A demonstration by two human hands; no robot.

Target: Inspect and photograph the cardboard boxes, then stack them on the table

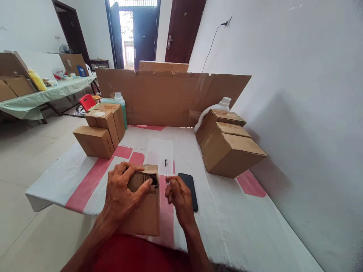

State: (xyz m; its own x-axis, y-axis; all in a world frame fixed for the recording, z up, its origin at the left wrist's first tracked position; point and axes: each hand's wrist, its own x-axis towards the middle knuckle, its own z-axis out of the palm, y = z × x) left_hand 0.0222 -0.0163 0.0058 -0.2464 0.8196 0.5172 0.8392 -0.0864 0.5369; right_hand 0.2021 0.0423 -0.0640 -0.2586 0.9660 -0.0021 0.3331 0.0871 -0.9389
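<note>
A small cardboard box (141,217) lies at the table's near edge, with a dark, ragged opening in its upper part. My left hand (123,189) grips this box, fingers over the far edge and thumb at the opening. Just right of the box, my right hand (178,194) is closed, thumb and forefinger pinched at the lower end of a slim pen (166,169). The pen has a dark tip end pointing away from me. A black phone (190,187) rests flat beside my right hand, partly covered by it.
Cardboard boxes (99,128) stand at the left with a green bottle (122,107). More boxes (227,147) are stacked at the right, before a white bottle (225,102). An upright cardboard sheet (164,98) closes off the far side. A white wall borders the right.
</note>
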